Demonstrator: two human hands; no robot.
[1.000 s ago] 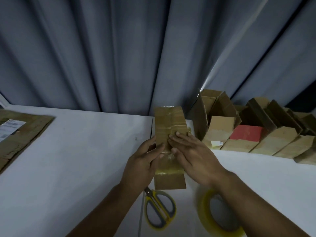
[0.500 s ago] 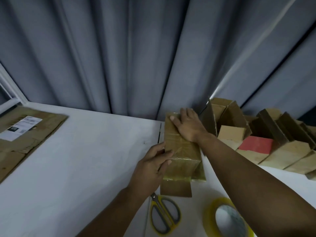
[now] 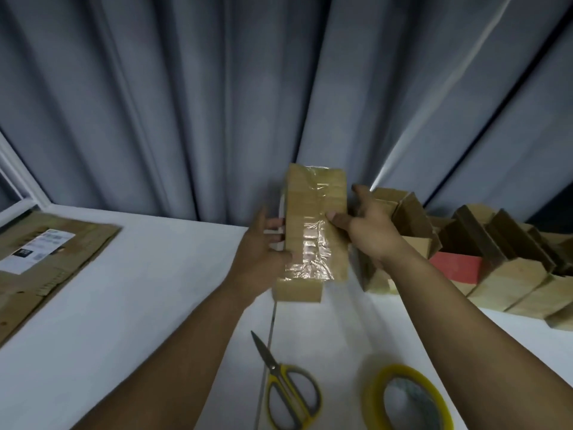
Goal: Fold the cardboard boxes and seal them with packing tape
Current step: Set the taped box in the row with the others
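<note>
Yellow-handled scissors [image 3: 273,368] lie on the white table [image 3: 124,321] before grey curtains [image 3: 217,103].

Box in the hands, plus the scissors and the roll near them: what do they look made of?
Box: brown cardboard, matte, with creased flaps. A strip of clear glossy tape runs over it, wrinkled and catching light. Scissors: grey blades, likely metal; yellow handles, probably plastic. Roll: yellowish translucent packing tape, glossy; its core is too blurred to tell.
</note>
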